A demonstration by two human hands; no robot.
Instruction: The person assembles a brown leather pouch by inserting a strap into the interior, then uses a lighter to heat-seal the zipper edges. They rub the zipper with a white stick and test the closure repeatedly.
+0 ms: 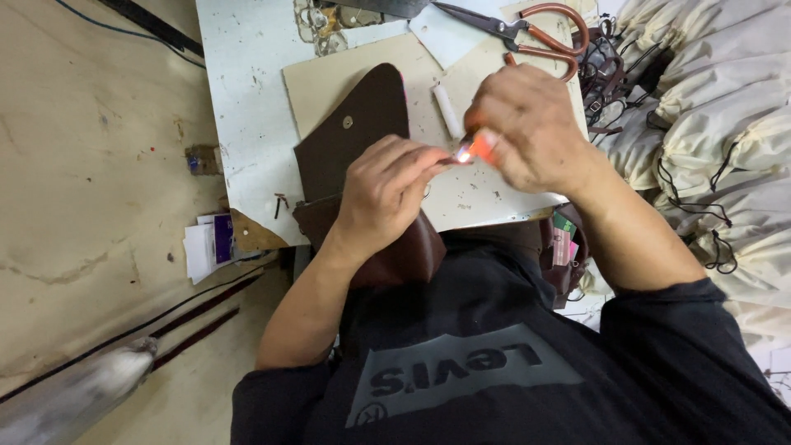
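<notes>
My right hand (527,124) grips an orange lighter (482,145) with a small flame at its tip. My left hand (383,189) pinches a thin part of a dark brown leather bag (354,132) right at the flame. The bag lies half on the white worktable (247,74) and half on my lap, its flap with a metal snap turned up. A beige cardboard sheet (494,189) sits under the bag. The pinched part is too small to make out.
Orange-handled scissors (535,33) lie at the table's far edge. A white stick (447,110) rests on the cardboard. Cream drawstring pouches (717,124) pile up at the right beside dark straps (606,82). Papers (208,247) and strips lie on the floor, left.
</notes>
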